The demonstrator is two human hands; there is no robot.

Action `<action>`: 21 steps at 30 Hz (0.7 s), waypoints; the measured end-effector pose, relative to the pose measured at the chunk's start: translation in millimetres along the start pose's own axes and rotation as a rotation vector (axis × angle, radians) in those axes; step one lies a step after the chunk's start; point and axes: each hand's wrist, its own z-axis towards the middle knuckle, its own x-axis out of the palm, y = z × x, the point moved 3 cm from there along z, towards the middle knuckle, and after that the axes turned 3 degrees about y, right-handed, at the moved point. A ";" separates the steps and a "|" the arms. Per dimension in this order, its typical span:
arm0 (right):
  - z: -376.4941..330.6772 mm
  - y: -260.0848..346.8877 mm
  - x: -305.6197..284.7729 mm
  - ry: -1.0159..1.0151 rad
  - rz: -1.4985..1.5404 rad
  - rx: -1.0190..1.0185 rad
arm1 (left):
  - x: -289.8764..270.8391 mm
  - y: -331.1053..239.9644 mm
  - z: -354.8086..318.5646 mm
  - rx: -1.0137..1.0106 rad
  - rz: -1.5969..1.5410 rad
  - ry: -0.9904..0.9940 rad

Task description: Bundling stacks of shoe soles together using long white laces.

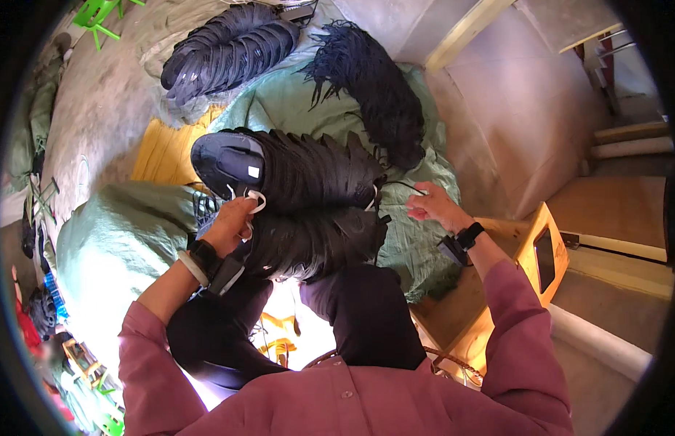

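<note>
Two rows of nested black shoe uppers [308,171] lie in front of me, one row [308,236] nearer my lap. The front upper of the far row has a small white label inside. At the left end of the rows, my left hand [232,224] is closed in a pinch on a white cord [258,200] that loops above the fingers. To the right of the uppers, my right hand [435,206] pinches the end of a thin dark cord [403,184] reaching toward the far row; its tip looks pale. A short white cord [374,198] shows at that row's right end.
A heap of loose black laces [374,87] lies beyond on green sheeting [279,98]. More nested uppers [232,51] sit farther back left. At my right is a wooden stool [544,251]; a yellow wooden board [166,152] lies left. A green plastic stool [97,16] stands far left.
</note>
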 end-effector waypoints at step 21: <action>68.5 -0.1 36.2 -0.343 -0.818 -0.384 | -50.7 18.2 34.6 -0.024 -0.019 -0.144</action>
